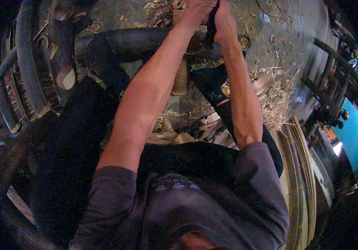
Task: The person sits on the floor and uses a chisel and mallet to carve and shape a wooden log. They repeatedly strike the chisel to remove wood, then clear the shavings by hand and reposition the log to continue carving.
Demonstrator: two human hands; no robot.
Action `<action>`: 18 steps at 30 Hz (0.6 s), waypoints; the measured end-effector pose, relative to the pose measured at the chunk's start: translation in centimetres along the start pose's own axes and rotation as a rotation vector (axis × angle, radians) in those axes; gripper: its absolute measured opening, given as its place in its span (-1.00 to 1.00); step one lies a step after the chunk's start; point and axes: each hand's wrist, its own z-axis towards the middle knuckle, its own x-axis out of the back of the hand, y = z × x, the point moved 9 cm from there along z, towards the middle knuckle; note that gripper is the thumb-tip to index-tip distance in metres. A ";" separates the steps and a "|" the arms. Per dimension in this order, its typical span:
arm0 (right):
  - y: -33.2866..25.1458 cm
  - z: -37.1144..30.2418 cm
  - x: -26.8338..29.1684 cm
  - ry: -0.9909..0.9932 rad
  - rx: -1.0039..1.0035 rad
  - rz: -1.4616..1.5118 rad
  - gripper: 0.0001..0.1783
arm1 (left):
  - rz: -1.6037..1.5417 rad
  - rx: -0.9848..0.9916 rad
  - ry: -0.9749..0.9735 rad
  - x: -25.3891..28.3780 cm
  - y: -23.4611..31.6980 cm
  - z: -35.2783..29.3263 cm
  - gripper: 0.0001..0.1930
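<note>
Both my arms reach far forward, and my hands meet at the top edge. My left hand (199, 10) is closed, its fingers partly cut off by the picture's edge. Close beside it is my right hand (225, 21), whose fingers are out of sight. A narrow dark thing (210, 31) runs down between the two hands; its kind is too dark to make out. Below them a thick dark pole (139, 41) lies crosswise. Under the pole, between my forearms, shows a brown wooden cylinder (180, 79).
Dark poles (28, 58) stand at the left, one with a pale cut end (66, 78). Pale shavings (281, 98) heap up beyond my right forearm. Long thin strips (299, 179) lie at my right side. Further right are a dark frame (333, 62) and a blue panel (351, 131).
</note>
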 end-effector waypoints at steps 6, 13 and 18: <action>2.4 -1.8 4.0 0.193 -0.017 0.172 -0.13 | 0.137 0.047 -0.321 -4.3 -5.2 2.1 -0.53; 4.2 -4.8 9.6 0.547 0.300 0.055 -0.16 | 0.374 -0.006 -0.565 -10.6 -8.7 -0.9 -0.48; -0.9 -0.4 -0.8 0.044 0.076 -0.190 -0.17 | -0.279 0.247 0.358 3.5 -12.7 2.0 -0.56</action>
